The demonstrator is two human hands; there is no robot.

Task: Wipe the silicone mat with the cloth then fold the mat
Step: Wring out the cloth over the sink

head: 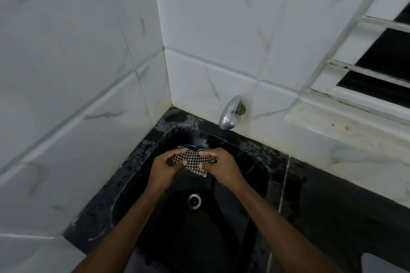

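Left hand (pixel 165 165) and right hand (pixel 218 163), each grip closed tight around checkered cloth (pixel 195 160), above black sink (pixel 137 175)

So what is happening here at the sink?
A person holds a checkered cloth bunched between the left hand and the right hand, above a black sink in a tiled corner. The tap on the wall shows no running water. No mat is in view, so the wiping has apparently not started.

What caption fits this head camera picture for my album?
Both hands, left hand and right hand, grip a checkered cloth over a black sink under the tap.
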